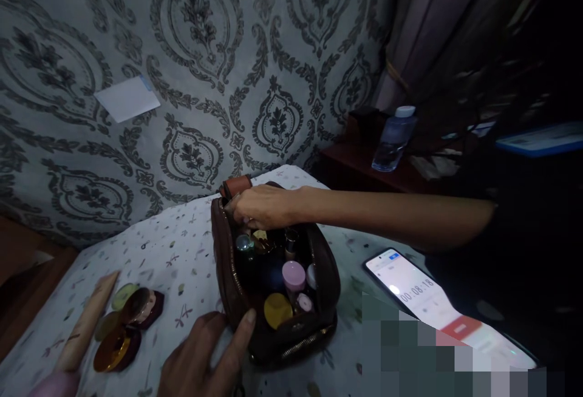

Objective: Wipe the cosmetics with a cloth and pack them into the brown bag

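Observation:
A dark brown makeup bag (328, 263) lies unzipped on the patterned bedsheet. My right hand (262, 206) reaches in at its far left corner; its fingers are curled and partly hidden, so what they hold cannot be made out. My left hand (200, 351) grips the bag's near left edge, thumb over the rim. Inside the bag are a pink-lidded jar (294, 275), a yellow round lid (278, 311), a small pale pink cap (304, 303), a dark tube with a metallic band (290, 242) and a teal-capped bottle (245, 243).
Left on the sheet (182, 275) lie a beige tube (86, 318), an amber jar (116, 348), a dark round container (143, 307) and a green round item (125, 295). A phone (410, 291) showing a timer lies right. A water bottle (394, 139) stands on a reddish side table (346, 154).

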Demonstrator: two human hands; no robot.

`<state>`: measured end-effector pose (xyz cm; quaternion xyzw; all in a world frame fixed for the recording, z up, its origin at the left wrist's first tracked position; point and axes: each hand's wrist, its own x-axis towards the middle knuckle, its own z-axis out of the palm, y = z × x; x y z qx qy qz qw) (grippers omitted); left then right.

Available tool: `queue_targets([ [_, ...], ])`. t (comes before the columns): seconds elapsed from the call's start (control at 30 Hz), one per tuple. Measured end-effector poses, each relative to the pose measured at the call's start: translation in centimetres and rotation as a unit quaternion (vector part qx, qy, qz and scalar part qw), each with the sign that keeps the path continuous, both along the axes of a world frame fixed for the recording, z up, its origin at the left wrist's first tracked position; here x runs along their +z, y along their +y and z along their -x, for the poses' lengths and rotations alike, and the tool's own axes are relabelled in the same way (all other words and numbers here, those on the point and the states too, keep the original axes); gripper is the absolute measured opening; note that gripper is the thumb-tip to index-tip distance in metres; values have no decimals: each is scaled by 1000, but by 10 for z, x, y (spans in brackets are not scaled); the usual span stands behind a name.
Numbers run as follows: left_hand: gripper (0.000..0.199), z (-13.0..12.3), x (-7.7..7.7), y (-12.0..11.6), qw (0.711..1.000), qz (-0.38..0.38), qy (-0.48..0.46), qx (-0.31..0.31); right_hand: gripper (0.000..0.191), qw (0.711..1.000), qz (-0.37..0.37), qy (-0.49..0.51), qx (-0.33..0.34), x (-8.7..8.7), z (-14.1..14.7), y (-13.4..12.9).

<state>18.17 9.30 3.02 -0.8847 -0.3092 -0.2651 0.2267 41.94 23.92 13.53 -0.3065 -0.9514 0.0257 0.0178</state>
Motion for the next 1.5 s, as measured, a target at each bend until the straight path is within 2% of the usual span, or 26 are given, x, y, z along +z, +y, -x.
queue_targets([
  [0.2, 58, -2, 2, -2, 1000, -3, -7, 9, 20, 1000, -4, 10, -23, 5, 2, -2],
  [0.33, 56, -2, 2, -1, 1000, -8, -2, 2, 25, 988, -35, 75, -127, 3, 11, 11],
  [0.4, 54, -2, 2, 1, 1000, -6, -4, -7, 26, 980, -26, 84, -178, 1, 16, 20],
  [0.57, 54, -2, 1, 2, 1000, 1, -10, -11, 25, 971, 31, 61, -228, -1, 27, 36],
  [0.67, 55, -3, 1, 1, 1000, -6, -11, -4, 24, 966, 30, 58, -249, 1, 30, 34],
  [0.87, 61, -2, 1, 0, 1000, 13, -11, -10, 30, 963, 30, 8, -266, 9, 34, 21],
  [1.03, 54, 1, 2, 1, 999, 26, -4, -25, 33, 968, 24, -6, -250, 10, 35, 17],
  [1.3, 52, -1, 16, 0, 998, 37, 8, -45, 26, 972, -20, -18, -235, 0, 34, 16],
  [1.5, 46, -2, 27, -2, 998, 44, 42, -17, 26, 971, -36, -25, -234, -8, 43, 16],
])
